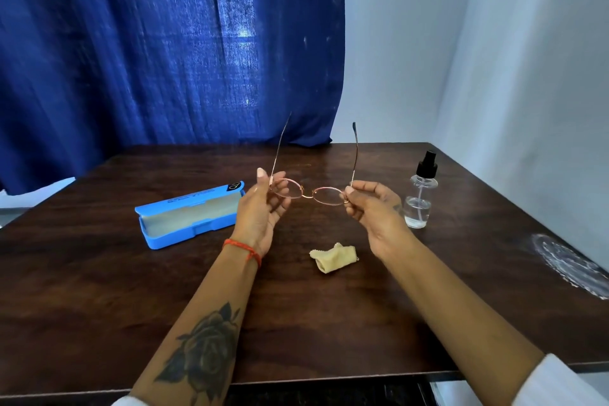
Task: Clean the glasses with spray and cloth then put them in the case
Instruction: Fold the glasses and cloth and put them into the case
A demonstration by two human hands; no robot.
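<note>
Thin rose-gold glasses (309, 194) with oval lenses hang above the table's middle, both arms unfolded and pointing up and away. My left hand (262, 208) pinches the left hinge; my right hand (372, 204) pinches the right hinge. A blue case (184, 229) lies open on the table to the left of my left hand, its pale lining showing. A crumpled yellow cloth (334, 257) rests on the table below the glasses, between my forearms. A clear spray bottle (420, 194) with a black pump top stands upright just right of my right hand.
The dark wooden table (99, 290) has its front edge close to me. A blue curtain (164, 43) hangs behind it and a white wall stands to the right. A clear, patterned round item (570, 264) lies near the table's right edge.
</note>
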